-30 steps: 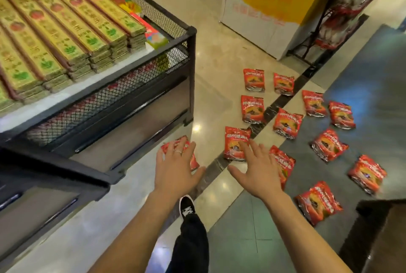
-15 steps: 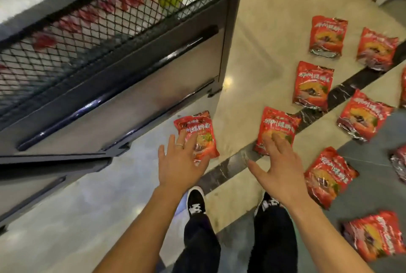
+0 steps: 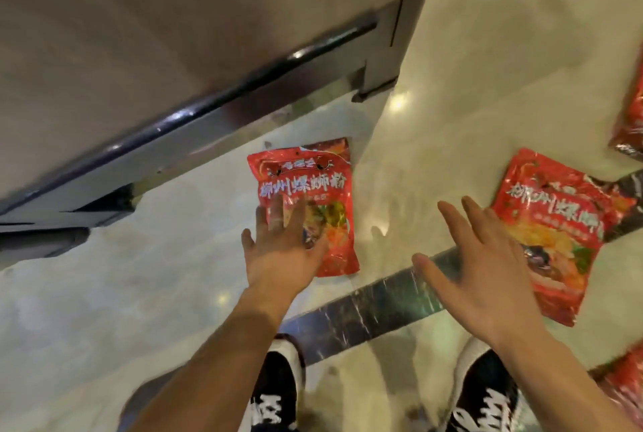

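Observation:
A red noodle packet point(image 3: 313, 184) lies flat on the pale floor close to the foot of a display stand. My left hand point(image 3: 282, 247) is spread over its lower left part with straight fingers; whether it touches is unclear through the blur. A second red packet point(image 3: 563, 233) lies to the right, partly on a dark floor strip. My right hand point(image 3: 487, 264) hovers open at that packet's left edge, fingers straight and spread, holding nothing.
The grey metal base of the display stand point(image 3: 174, 59) fills the upper left, its corner foot point(image 3: 375, 80) near the first packet. Another red packet point(image 3: 631, 118) shows at the right edge and one point(image 3: 622, 386) at the lower right. My two black shoes point(image 3: 278, 393) stand below.
The view has dropped much closer to the floor. Both hands have moved forward and down, the left over the near packet, the right up to the packet beside it.

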A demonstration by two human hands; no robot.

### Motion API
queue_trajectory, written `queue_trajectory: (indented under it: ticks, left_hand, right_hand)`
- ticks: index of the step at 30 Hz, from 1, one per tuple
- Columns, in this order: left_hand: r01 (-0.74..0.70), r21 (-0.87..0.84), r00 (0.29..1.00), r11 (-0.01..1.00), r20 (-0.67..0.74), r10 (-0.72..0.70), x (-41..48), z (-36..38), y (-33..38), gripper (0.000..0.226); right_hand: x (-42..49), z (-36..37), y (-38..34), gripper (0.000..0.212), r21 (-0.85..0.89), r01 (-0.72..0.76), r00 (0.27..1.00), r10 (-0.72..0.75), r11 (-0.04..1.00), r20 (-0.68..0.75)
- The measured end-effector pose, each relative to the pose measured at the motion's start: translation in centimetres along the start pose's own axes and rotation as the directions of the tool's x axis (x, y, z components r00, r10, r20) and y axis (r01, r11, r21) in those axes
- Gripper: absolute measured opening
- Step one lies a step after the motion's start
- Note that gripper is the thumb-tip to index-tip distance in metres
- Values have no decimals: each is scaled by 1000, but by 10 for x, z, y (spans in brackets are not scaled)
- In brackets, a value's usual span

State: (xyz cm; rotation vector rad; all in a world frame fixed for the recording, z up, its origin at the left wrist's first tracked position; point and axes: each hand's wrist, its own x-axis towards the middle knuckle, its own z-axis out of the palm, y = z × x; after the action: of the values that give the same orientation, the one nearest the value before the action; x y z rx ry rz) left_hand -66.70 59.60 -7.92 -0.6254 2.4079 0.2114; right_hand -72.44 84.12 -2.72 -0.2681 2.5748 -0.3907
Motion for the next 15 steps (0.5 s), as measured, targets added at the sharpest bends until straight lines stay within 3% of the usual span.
queue_trajectory:
  ticks: [4,9,15]
  left_hand:
    - [56,-75,998,996,-1,-56,56,61,11,87]
    - [16,-68,998,998,53,-13,70,103,49,86]
    - [-310,-62,950,949,25,312,69,99,157,79]
  right_hand:
    - [34,49,36,80,-6,11,1000,-12,1000,-19]
    - [50,85,67,79,23,-24,1000,25,999,-10]
    - [51,79,135,82,24,-162,982,164,986,-90]
